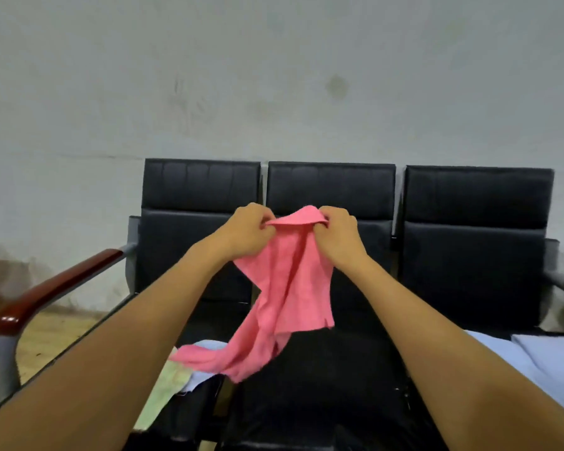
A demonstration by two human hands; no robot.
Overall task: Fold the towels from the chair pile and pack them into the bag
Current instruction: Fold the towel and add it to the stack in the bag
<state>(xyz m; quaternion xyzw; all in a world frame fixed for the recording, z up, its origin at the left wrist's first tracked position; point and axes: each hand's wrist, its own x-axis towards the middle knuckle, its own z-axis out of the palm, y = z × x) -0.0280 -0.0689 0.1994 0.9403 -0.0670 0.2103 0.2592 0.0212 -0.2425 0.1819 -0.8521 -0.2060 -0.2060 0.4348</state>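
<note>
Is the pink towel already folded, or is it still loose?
Loose: the pink towel hangs crumpled, pinched at its top edge by the left hand and right hand.

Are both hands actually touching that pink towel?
Touching. The head view shows the left hand and right hand each pinching the top edge of the pink towel, which hangs below them.

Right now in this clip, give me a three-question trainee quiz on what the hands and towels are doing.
1. True or false: both hands pinch the pink towel.
2. Where does its lower end trail? A) onto the pile on the left seat B) onto the floor
3. What colour is the towel lowest in that pile?

Key: 1 true, left hand and right hand pinch the top edge; 2 A; 3 pale green.
</note>
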